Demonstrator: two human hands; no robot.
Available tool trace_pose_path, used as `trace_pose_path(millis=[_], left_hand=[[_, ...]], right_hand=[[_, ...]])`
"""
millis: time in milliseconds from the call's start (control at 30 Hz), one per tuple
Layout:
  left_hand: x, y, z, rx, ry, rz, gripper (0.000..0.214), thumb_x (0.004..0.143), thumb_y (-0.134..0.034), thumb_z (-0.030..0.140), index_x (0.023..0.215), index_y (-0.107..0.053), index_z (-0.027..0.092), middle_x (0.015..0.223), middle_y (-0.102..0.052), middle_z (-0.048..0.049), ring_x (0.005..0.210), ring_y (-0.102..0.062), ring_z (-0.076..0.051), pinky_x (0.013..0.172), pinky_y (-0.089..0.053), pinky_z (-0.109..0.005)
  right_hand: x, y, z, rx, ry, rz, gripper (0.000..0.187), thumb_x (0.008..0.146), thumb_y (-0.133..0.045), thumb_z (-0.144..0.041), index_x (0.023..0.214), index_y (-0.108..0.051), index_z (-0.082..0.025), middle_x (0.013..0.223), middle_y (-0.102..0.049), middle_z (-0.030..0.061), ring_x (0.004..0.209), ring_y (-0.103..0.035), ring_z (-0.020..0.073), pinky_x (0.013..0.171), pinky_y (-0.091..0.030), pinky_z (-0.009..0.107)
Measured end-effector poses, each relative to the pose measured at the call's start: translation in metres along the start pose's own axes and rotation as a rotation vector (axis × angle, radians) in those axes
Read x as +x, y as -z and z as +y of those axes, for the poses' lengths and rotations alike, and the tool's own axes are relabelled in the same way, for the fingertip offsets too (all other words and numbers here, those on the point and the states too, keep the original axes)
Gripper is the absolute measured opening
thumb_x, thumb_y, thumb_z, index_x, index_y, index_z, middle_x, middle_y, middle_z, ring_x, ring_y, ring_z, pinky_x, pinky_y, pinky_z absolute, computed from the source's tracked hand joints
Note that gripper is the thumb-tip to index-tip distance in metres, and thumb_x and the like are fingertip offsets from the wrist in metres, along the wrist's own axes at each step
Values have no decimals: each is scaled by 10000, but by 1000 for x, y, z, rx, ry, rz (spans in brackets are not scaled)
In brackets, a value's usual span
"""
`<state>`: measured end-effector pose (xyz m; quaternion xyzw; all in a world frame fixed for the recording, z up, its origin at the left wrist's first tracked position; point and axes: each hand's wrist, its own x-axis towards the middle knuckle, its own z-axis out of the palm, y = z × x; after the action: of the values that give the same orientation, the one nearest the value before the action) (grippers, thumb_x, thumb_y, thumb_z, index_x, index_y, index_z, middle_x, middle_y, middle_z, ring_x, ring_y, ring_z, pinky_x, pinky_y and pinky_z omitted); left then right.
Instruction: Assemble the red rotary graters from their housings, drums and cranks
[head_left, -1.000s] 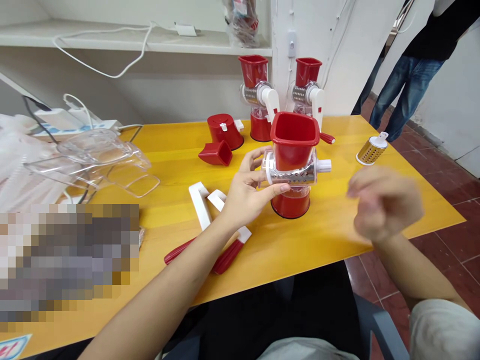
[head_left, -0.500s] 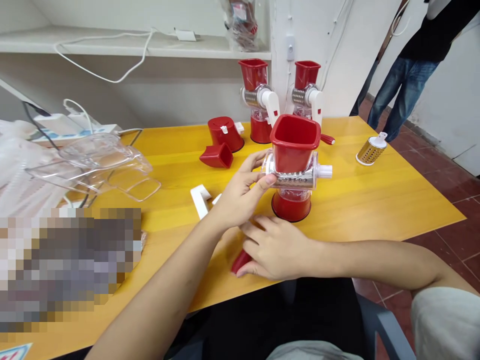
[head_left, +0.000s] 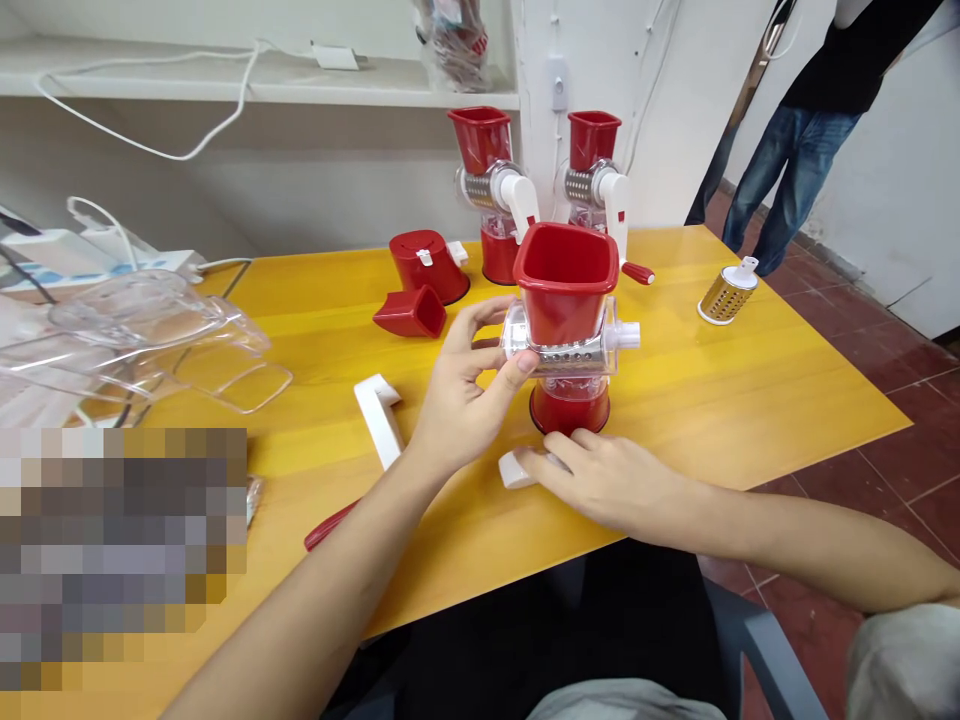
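A red rotary grater (head_left: 566,310) stands upright before me, with a perforated metal drum inside its clear barrel and a white shaft end out to the right. My left hand (head_left: 476,385) grips the barrel's left side, thumb in front. Just below the base, my right hand (head_left: 600,480) has its fingers on a small white plastic piece (head_left: 519,468), part of which they hide. A white crank arm (head_left: 379,418) lies left of my left forearm. A red crank grip (head_left: 330,525) sticks out from under that forearm.
Behind stand two more red graters (head_left: 484,185) with cranks. A red base (head_left: 427,265) and red hopper (head_left: 412,312) lie left of them. A loose metal drum (head_left: 727,292) stands right. Clear plastic housings (head_left: 150,330) crowd the left. A person in jeans (head_left: 791,170) stands beyond.
My right hand has left the red grip it was touching and moved right, onto the white piece. The left hand keeps its hold on the grater. The view has swung slightly right.
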<state>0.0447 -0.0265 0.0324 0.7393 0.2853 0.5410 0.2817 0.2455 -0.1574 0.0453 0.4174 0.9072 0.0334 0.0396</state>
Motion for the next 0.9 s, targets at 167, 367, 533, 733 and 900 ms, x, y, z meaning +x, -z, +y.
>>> trace_pose_path(millis=[167,367,533,733,900], left_hand=[[-3,-5,7,-61,106,32,604,1058,-858,784,794,-902,242,933,-797,-78,912,-732,-219,859,-640,-375],[1,-7,11,-365,317,147,547,775,-1160,627,1046,-922,215,875,-906,-51,791,-855,-197,807,-736,-312],[2,-8,12,-390,333,146,501,773,-1167,601,916,-909,196,863,-919,-66,780,-870,-171,793,-745,-255],[1,-9,10,-378,316,136,514,799,-1140,646,873,-893,201,857,-905,-55,764,-840,-151,789,-724,-241],[0,-10,9,-370,315,106,550,833,-1101,698,854,-865,202,856,-896,-61,775,-823,-169,801,-708,-274]], right_hand=[[-31,-21,24,375,208,304,534,1165,-464,-95,1690,-529,-174,1453,-738,145,1309,-713,218,1138,-682,401],[-63,-3,50,1325,113,563,660,1175,-633,-310,1801,-430,-366,1529,-689,100,1174,-736,156,949,-659,285],[-71,5,79,1677,-47,784,768,1017,-953,-549,1608,-479,-427,1138,-668,4,861,-678,133,742,-619,275],[-56,4,126,1307,-220,708,533,1016,-971,-488,1418,-731,-232,1158,-750,55,987,-712,137,839,-624,263],[-45,0,138,1367,-134,577,659,1087,-899,-468,1640,-598,-276,1364,-795,66,1151,-801,135,975,-693,252]])
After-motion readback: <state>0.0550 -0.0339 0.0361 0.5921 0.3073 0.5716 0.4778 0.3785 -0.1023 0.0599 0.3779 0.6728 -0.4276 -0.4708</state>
